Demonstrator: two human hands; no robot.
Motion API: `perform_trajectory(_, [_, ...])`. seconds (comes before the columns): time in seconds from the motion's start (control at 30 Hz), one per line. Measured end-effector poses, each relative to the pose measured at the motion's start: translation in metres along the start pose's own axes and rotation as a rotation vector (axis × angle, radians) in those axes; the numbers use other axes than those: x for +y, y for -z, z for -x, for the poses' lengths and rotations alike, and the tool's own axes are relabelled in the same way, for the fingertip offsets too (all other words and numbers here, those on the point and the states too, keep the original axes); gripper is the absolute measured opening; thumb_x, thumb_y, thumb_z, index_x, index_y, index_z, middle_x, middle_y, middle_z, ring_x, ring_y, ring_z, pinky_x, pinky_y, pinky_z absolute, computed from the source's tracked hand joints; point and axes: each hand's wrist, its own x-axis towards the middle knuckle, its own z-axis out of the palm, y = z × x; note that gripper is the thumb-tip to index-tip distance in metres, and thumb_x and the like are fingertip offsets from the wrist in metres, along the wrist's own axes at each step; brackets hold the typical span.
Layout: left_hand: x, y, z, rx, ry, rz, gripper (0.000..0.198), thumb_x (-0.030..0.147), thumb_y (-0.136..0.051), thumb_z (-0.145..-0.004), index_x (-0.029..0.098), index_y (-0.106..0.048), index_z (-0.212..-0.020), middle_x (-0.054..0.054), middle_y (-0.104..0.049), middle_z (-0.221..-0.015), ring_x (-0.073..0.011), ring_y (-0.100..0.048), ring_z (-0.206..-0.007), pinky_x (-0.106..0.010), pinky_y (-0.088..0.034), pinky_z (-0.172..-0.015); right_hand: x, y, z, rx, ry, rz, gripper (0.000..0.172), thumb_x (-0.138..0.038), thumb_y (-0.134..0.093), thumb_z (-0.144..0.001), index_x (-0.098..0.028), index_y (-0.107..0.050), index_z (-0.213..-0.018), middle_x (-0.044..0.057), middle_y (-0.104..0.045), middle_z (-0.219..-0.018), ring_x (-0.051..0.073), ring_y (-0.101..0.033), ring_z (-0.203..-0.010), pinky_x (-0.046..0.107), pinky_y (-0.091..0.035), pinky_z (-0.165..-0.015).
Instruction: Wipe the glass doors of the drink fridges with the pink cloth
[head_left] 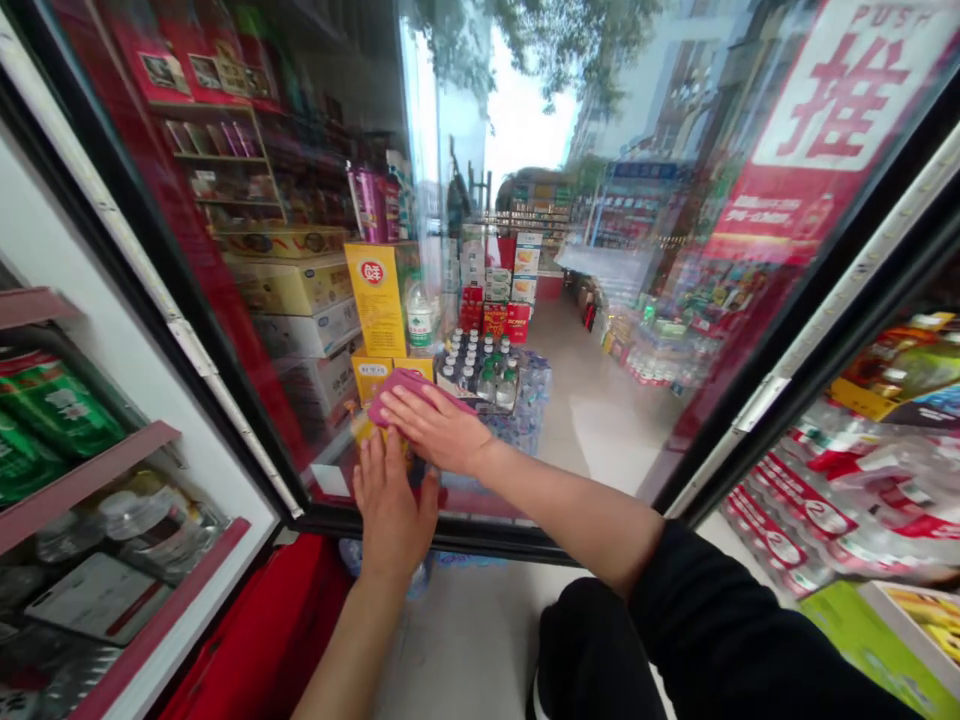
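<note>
Surroundings: shop interior, with a tall black-framed glass display-case door [480, 535] filling most of the view and a pale grey floor [465, 640] below it.
Inside the case, left: pink-edged shelves [90, 470] carrying green packets [56, 415].
Inside the case, right: shrink-wrapped bottled water packs with red labels [847, 510].
Seen in the glass: stacked cartons and a yellow box [377, 300], though reflection or contents, impossible to tell.
Right hand [439, 428]: bare, reaching from a black sleeve [720, 600], flat on a pink cloth [420, 398].
Left hand [394, 510]: bare, upright against the glass, just below the cloth.
Fingers: right ones [420, 410] together and extended, pressing rather than gripping; left ones [375, 480] slightly spread, holding nothing visible.
Handling: cloth probably light, soft and limp, best held under the palm; glass stiff, smooth and breakable.
Writing: red-and-white sticker [840, 95] reading "PUSH" and "推"; smaller print unreadable.
</note>
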Motion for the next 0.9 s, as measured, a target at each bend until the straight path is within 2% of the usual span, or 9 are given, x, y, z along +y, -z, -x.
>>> perform_trajectory(0.1, [0.007,0.002,-0.001,-0.016,0.005,-0.002,0.081,0.044,-0.054,-0.107,0.015,-0.024,-0.177,-0.026,-0.028,-0.181,-0.0439,-0.025,-0.171,-0.070,-0.028,-0.134,0.007,0.015,0.003,-0.100,0.066,0.009,0.065,-0.027,-0.034,-0.112,-0.009,-0.032,-0.175,0.010,-0.023,-0.186,0.027,-0.023,-0.174,0.048,-0.022,-0.144])
perform_trajectory(0.2, [0.019,-0.001,0.001,-0.048,0.006,0.001,0.082,0.045,-0.054,-0.107,0.016,-0.024,-0.177,-0.026,-0.027,-0.182,-0.0438,-0.025,-0.171,-0.069,-0.027,-0.134,0.020,0.028,0.033,-0.162,0.074,-0.005,0.069,-0.031,-0.035,-0.113,-0.007,-0.026,-0.177,0.011,-0.018,-0.188,0.028,-0.017,-0.175,0.049,-0.018,-0.145])
perform_trajectory(0.33, [0.038,-0.012,0.009,-0.059,-0.046,0.028,0.083,0.046,-0.056,-0.106,0.016,-0.024,-0.177,-0.025,-0.026,-0.183,-0.0440,-0.025,-0.171,-0.069,-0.026,-0.135,0.043,0.034,0.102,-0.124,-0.031,-0.038,0.075,-0.039,-0.046,-0.112,-0.013,-0.021,-0.179,0.006,-0.022,-0.187,0.025,-0.017,-0.175,0.048,-0.023,-0.143])
perform_trajectory(0.43, [0.050,-0.020,0.015,-0.065,-0.090,0.054,0.084,0.046,-0.056,-0.106,0.014,-0.024,-0.177,-0.025,-0.026,-0.183,-0.0443,-0.026,-0.170,-0.068,-0.027,-0.134,0.062,0.040,0.168,-0.066,-0.128,-0.057,0.078,-0.044,-0.055,-0.110,-0.017,-0.026,-0.178,0.006,-0.035,-0.182,0.026,-0.027,-0.173,0.049,-0.027,-0.140])
perform_trajectory(0.53, [0.058,-0.026,0.019,-0.063,-0.125,0.079,0.083,0.046,-0.057,-0.107,0.015,-0.025,-0.177,-0.025,-0.025,-0.183,-0.0438,-0.025,-0.171,-0.068,-0.026,-0.135,0.076,0.053,0.230,-0.021,-0.260,-0.025,0.076,-0.046,-0.059,-0.110,-0.022,-0.031,-0.177,0.009,-0.050,-0.175,0.028,-0.040,-0.166,0.049,-0.022,-0.141])
perform_trajectory(0.63, [0.061,-0.030,0.023,-0.055,-0.140,0.099,0.084,0.047,-0.057,-0.107,0.016,-0.024,-0.177,-0.024,-0.025,-0.183,-0.0433,-0.022,-0.172,-0.068,-0.024,-0.135,0.077,0.067,0.270,-0.009,-0.453,0.069,0.074,-0.045,-0.060,-0.110,-0.022,-0.036,-0.175,0.014,-0.053,-0.172,0.032,-0.045,-0.164,0.054,-0.019,-0.141])
perform_trajectory(0.73, [0.062,-0.031,0.026,-0.078,-0.123,0.111,0.084,0.047,-0.057,-0.107,0.018,-0.022,-0.178,-0.023,-0.024,-0.184,-0.0428,-0.022,-0.172,-0.069,-0.025,-0.135,0.069,0.071,0.279,0.001,-0.600,0.142,0.078,-0.044,-0.062,-0.108,-0.015,-0.035,-0.175,0.022,-0.044,-0.176,0.039,-0.038,-0.167,0.062,-0.022,-0.138])
perform_trajectory(0.9, [0.062,-0.030,0.029,-0.068,-0.108,0.127,0.084,0.046,-0.057,-0.107,0.020,-0.022,-0.178,-0.022,-0.025,-0.184,-0.0422,-0.022,-0.172,-0.069,-0.026,-0.135,0.062,0.052,0.248,0.170,-0.649,0.175,0.080,-0.043,-0.059,-0.107,-0.014,-0.031,-0.176,0.023,-0.035,-0.180,0.040,-0.022,-0.173,0.066,-0.020,-0.139])
